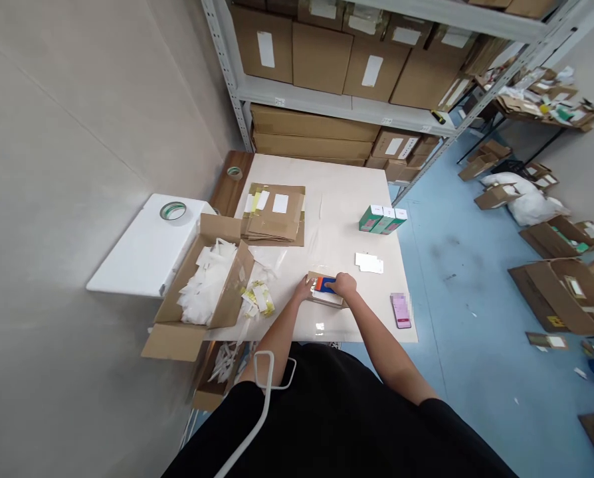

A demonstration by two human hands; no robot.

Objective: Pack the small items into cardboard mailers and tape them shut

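A small cardboard box (333, 302) with clear tape on it lies near the front edge of the pale table. My left hand (303, 289) is closed on its left end, fingers partly hidden. In my right hand (345, 285) is a flat blue and orange scraper-like tool (325, 285), held over the top of the box; its exact kind is unclear. Beyond the box to the right are white cards (369, 263). A phone (401, 311) with a lit screen lies near the table's right edge.
Green and white boxes (383, 220) stand at the back right. Flattened cardboard (275, 212) lies back left. An open carton (232, 292) of white packaging is on my left, by yellow-and-white packets (258, 299). Shelving (321, 96) with cartons rises behind the table.
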